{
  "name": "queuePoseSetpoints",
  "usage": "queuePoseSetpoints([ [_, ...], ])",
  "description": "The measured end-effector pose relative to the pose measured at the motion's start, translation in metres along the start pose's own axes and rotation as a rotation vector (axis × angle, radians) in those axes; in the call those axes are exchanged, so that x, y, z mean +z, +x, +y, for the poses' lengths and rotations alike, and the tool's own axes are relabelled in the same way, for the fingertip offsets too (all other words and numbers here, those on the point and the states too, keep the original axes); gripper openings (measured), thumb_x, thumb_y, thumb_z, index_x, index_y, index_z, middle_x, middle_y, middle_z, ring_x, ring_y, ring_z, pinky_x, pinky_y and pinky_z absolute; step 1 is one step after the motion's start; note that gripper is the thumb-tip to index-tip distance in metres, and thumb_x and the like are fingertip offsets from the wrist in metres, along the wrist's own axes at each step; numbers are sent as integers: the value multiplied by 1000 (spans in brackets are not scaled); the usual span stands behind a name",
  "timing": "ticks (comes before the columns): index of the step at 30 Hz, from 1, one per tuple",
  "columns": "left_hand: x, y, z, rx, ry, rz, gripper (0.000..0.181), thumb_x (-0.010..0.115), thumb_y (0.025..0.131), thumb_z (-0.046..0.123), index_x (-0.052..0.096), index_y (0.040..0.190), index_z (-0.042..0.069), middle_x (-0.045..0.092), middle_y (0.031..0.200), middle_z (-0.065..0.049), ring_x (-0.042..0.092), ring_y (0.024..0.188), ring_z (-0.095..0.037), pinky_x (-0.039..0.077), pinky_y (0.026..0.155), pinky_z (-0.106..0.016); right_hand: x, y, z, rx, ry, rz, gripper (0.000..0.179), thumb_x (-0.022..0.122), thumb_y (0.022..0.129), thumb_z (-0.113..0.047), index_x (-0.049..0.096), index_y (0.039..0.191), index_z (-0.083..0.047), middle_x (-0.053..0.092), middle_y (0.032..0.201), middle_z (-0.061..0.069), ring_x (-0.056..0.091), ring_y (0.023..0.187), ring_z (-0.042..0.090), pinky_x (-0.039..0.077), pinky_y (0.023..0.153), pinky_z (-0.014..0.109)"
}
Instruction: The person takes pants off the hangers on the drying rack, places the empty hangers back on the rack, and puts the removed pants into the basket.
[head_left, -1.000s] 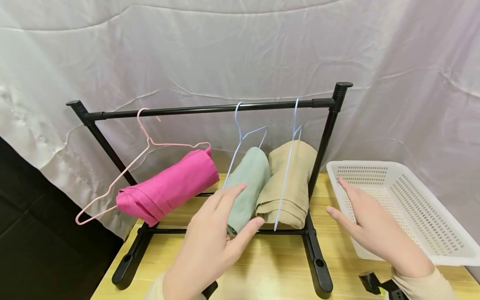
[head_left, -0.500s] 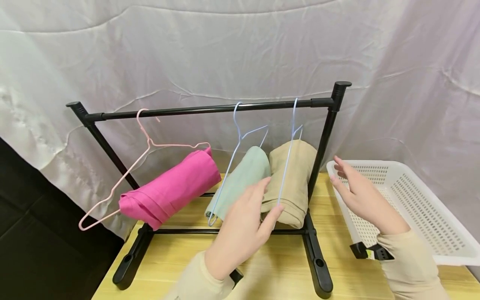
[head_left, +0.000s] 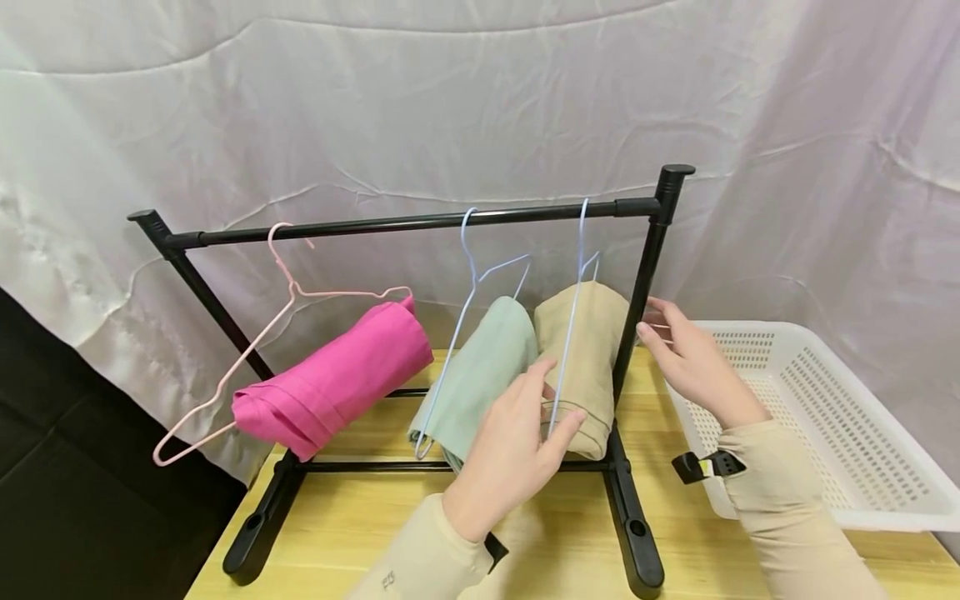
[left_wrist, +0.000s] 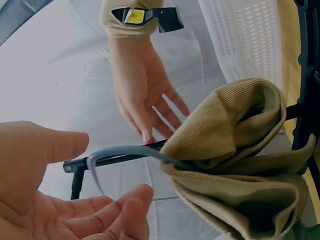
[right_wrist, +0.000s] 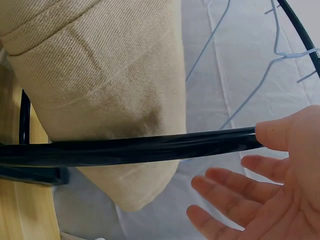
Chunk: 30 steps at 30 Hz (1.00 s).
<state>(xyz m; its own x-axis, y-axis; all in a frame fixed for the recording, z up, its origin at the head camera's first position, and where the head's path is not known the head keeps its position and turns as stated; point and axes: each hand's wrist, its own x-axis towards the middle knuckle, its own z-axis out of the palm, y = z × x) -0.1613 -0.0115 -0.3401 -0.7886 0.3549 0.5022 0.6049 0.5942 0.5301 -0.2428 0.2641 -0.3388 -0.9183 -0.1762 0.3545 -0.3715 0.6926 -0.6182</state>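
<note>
Head: beige cloth (head_left: 596, 354) between hands (head_left: 507, 446) (head_left: 696, 362)

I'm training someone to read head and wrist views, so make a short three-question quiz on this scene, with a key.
1. True or false: the beige folded cloth hangs on a pink hanger.
2. Multiple choice: which container stands on the light wooden table?
A) a brown cardboard box
B) a white perforated plastic basket
C) a blue metal bucket
3. Short answer: which hand is nearest the right-hand post of the black tubular rack, as seen in the head view?

Key:
1. False; the beige folded cloth hangs on a slender pale blue hanger.
2. B.
3. The person's right hand.
</note>
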Motion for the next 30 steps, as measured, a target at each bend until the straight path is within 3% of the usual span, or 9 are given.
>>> queuePoseSetpoints([
  [8,6,5,-4,23,-17,36,49,69,106,21,52,149,3,67,98,-3,58,76,-11,51,72,-25,6,7,-2,9,16,-2,60,41,118,-31,31,160,11,53,148,40,57,134,58,46,114,68],
  [15,9,10,-6,54,-46,60,38,62,108,15,55,144,2,68,85,0,55,68,-6,50,67,-21,10,10,-2,-7,40,44,54,40,118,-32,39,155,8,60,143,36,61,130,56,48,110,69],
  [19,10,13,-7,50,-97,55,31,56,110,10,57,139,0,65,78,-1,51,62,-4,47,61,-18,14,13,1,-40,47,97,46,41,118,-29,47,148,6,67,135,30,67,122,50,53,104,60],
  [24,10,16,-6,-20,-235,-17,27,45,114,7,57,138,2,64,68,-1,50,53,1,45,54,-18,19,15,3,-80,45,161,39,45,117,-24,52,146,2,75,124,22,73,114,42,52,94,27],
  [26,10,18,-6,-65,-285,-44,27,42,114,7,57,137,3,65,66,-2,51,52,1,45,53,-19,20,16,3,-83,45,171,39,45,117,-23,52,146,1,76,123,20,73,114,41,51,93,25],
  [30,11,18,-6,-160,-364,-66,24,41,115,9,59,131,4,67,69,-9,52,52,-2,46,51,-21,22,15,3,-70,46,174,38,44,117,-23,53,144,3,76,121,19,73,117,41,50,94,33],
])
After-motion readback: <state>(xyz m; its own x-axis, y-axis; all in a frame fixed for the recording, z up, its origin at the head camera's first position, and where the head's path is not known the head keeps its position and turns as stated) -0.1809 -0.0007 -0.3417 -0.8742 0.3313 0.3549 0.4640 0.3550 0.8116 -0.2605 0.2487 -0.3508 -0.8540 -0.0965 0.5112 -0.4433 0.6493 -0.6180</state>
